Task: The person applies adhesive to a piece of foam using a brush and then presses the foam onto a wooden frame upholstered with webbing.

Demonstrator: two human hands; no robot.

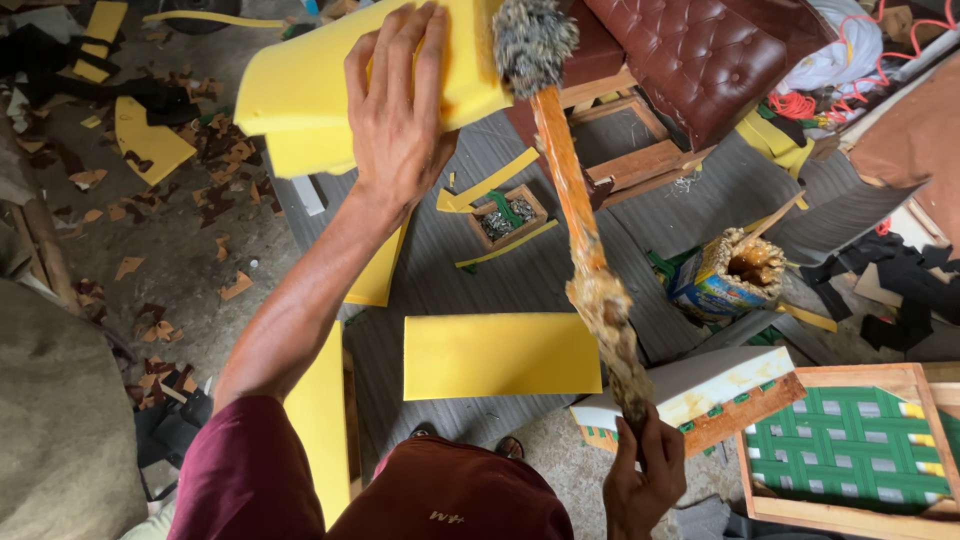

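Left hand (400, 110) presses flat on yellow foam (300, 85); right hand (645, 480) grips a glue-caked brush (575, 200).

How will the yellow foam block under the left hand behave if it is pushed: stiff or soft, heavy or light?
The yellow foam block is probably soft: it looks like thick, spongy foam. It likely weighs little for its bulk, since the left hand steadies it with flat fingers alone. Pushed, it may tilt easily.
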